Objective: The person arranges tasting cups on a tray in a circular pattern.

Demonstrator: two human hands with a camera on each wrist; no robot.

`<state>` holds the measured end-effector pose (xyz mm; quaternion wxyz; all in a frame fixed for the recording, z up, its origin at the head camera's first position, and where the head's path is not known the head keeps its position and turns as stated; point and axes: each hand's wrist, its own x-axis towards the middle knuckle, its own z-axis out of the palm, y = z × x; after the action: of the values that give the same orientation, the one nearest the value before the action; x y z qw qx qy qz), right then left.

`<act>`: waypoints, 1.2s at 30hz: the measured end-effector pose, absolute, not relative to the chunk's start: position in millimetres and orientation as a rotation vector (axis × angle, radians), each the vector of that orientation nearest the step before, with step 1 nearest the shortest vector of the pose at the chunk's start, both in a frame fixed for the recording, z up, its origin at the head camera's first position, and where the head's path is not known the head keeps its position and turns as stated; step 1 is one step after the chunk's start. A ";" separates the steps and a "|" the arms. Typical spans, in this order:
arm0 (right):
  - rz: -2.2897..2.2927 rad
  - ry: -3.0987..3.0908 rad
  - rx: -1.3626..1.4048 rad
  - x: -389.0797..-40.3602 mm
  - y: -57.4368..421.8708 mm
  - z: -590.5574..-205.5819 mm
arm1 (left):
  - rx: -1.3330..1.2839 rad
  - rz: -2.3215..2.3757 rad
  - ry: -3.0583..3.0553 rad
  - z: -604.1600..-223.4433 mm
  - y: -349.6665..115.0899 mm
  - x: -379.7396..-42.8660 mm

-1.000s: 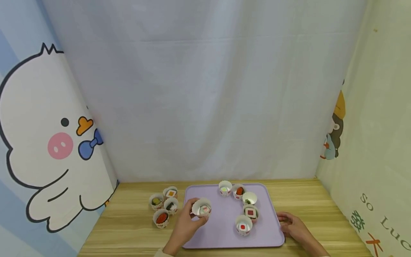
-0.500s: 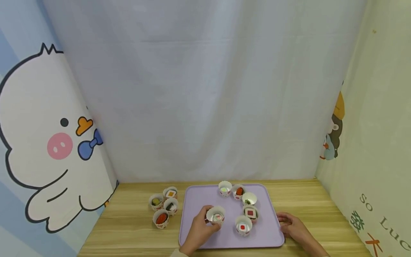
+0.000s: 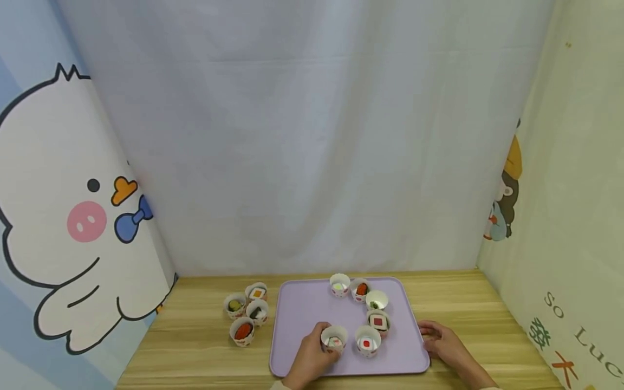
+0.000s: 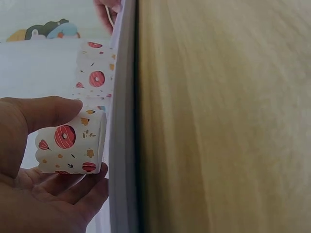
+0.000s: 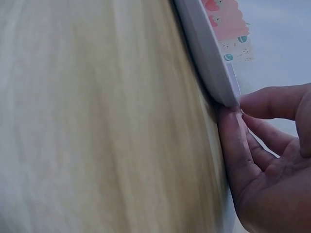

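Observation:
My left hand (image 3: 312,352) holds a small paper baking cup (image 3: 334,337) by its sides over the lilac tray (image 3: 299,300). A pale piece with pink and green on top sits in the cup. In the left wrist view, the cup (image 4: 73,143) has a red doughnut print, and thumb and fingers lie on opposite sides of it, its base close to the tray. Just right of it stands a cup (image 3: 368,349) with a red-centred white piece. My right hand (image 3: 448,346) pinches the tray's right edge, thumb above and fingers underneath in the right wrist view.
Toward the tray's back right, a curved row holds more filled cups (image 3: 339,291). Several others (image 3: 242,337) cluster on the wooden table (image 3: 195,346) left of the tray. A pale curtain (image 3: 317,162) hangs behind, and printed sheets flank both sides.
My left hand has carried its cup rightward and down, from the tray's left side to beside the red-centred one. My right hand has stayed at the tray's edge.

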<state>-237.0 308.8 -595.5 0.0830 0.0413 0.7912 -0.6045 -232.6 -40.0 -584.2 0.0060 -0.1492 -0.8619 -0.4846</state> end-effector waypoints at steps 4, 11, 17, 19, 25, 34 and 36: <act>-1.799 2.365 0.127 -237.7 308.4 -595.8 | -0.463 -1.484 -2.706 -588.3 -37.8 -233.3; -1.803 2.375 0.130 -238.1 308.8 -598.0 | -0.502 -1.447 -2.672 -592.8 -32.5 -236.3; -1.809 2.376 0.108 -236.2 309.4 -598.2 | -0.533 -1.450 -2.696 -594.8 -24.8 -238.1; -1.812 2.375 0.100 -235.7 309.4 -597.8 | -0.524 -1.454 -2.708 -595.0 -23.0 -238.0; -1.805 2.382 0.120 -235.9 309.0 -595.1 | -0.509 -1.468 -2.719 -595.8 -20.4 -238.0; -1.811 2.378 0.123 -237.0 308.7 -597.4 | -0.474 -1.499 -2.755 -589.5 -21.8 -234.1; -1.810 2.376 0.126 -236.6 308.8 -597.3 | -0.445 -1.499 -2.769 -586.6 -23.8 -231.9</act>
<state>-236.6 308.8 -597.3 0.0759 0.0419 0.7925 -0.6037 -231.9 -23.8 -586.6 -0.0193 -0.1399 -0.8707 -0.4711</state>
